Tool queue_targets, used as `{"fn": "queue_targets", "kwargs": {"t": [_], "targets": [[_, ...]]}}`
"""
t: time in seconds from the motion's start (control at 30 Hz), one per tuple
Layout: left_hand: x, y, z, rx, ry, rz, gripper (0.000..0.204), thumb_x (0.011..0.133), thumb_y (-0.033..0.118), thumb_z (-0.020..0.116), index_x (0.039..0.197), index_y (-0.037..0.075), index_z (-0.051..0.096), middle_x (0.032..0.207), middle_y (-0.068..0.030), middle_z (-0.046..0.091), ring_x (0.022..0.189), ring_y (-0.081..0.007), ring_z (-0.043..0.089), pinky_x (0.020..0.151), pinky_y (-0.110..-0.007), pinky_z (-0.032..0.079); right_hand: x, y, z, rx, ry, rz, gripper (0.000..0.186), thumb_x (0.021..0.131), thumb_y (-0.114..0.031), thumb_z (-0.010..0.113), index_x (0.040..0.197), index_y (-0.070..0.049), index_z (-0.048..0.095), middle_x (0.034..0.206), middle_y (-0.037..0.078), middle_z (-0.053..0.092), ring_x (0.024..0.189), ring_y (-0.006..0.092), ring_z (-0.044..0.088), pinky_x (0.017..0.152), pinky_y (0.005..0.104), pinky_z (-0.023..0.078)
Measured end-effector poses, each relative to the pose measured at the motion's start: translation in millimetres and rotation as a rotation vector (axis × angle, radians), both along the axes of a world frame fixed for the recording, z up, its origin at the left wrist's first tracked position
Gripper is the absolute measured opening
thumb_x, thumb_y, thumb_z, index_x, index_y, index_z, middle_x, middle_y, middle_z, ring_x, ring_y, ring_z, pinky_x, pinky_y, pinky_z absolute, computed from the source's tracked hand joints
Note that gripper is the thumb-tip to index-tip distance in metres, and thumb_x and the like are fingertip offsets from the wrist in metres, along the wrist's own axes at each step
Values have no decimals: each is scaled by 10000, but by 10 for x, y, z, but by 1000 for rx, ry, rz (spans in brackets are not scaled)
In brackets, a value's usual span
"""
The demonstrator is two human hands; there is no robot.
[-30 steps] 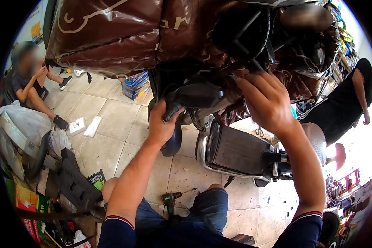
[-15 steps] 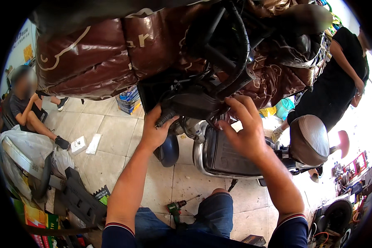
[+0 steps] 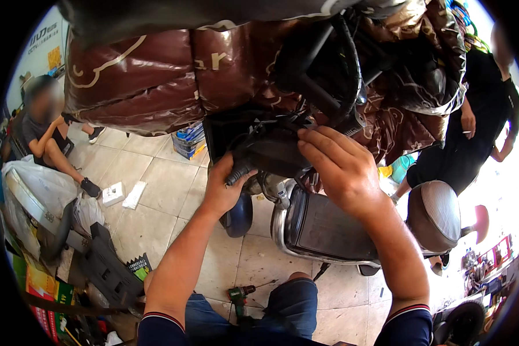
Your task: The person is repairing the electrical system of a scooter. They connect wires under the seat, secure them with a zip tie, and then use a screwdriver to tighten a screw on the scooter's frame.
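Note:
A dark plastic housing [image 3: 277, 151] with a rounded edge sits under the brown quilted cover, between my two hands. My left hand [image 3: 224, 185] is wrapped around its left end, next to a ribbed black sleeve [image 3: 238, 173]. From the right, my right hand [image 3: 346, 170] lays its fingers over the housing's upper right edge; its thumb is hidden behind the hand. Black frame tubes and a cable [image 3: 352, 63] rise just beyond the housing. Below it is a metal tube [image 3: 278, 193], close to a black padded seat [image 3: 334, 222].
The brown quilted cover [image 3: 138, 75] hangs across the top. A drill [image 3: 238, 295] lies on the tiled floor near my legs. One person [image 3: 40, 127] sits at left; another [image 3: 473, 121] stands at right. Plastic-wrapped parts [image 3: 46, 196] crowd the left side.
My right hand's spread fingers have come together and moved onto the housing's upper edge. My left hand keeps its hold. The whole view has shifted slightly.

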State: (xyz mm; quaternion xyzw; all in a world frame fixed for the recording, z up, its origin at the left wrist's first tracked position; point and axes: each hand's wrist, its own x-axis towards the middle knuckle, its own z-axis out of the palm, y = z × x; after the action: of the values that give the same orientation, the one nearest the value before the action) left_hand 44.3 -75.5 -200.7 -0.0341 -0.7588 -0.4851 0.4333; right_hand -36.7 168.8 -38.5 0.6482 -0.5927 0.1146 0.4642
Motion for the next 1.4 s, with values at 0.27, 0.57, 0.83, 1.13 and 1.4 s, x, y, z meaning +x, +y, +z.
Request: {"fn": "queue_targets", "kwargs": {"t": [0.27,0.57,0.83,1.13,1.4], "targets": [[362,25,-134,44,-90,23,388,913,20,814,1277,5,680,1192,-107,766,1093,-217,716,996,-344,542,-82,-253,179,372,158,-195,320,840,-112,655,1084,72,752,1342,176,659,1340,295,598,1018,370,583],[131,52,-53,32,3,12,329,908,38,815,1214,8,696,1100,-153,763,996,-278,726,938,-361,550,-60,-511,279,617,249,-426,302,874,-148,672,1074,42,795,1418,163,641,1377,278,577,1022,354,564],[23,-72,-33,9,-113,48,309,894,113,859,1117,2,677,1016,-134,756,949,-261,701,884,-338,534,135,-93,358,630,409,-471,445,927,-163,605,1302,45,720,1605,117,544,1521,291,441,1253,416,356],[125,-195,69,-32,-135,-95,350,894,191,881,1132,32,679,1025,-130,733,947,-267,672,885,-369,528,92,-389,375,712,381,-585,489,908,-212,623,1284,85,719,1587,221,538,1538,329,410,1175,371,432],[433,-329,-112,-93,-212,-178,428,893,181,869,1255,37,692,1235,-135,731,1163,-346,677,1036,-413,512,-17,-545,337,667,252,-502,476,823,-207,715,1191,95,740,1520,233,576,1523,345,422,1077,371,533]]}}
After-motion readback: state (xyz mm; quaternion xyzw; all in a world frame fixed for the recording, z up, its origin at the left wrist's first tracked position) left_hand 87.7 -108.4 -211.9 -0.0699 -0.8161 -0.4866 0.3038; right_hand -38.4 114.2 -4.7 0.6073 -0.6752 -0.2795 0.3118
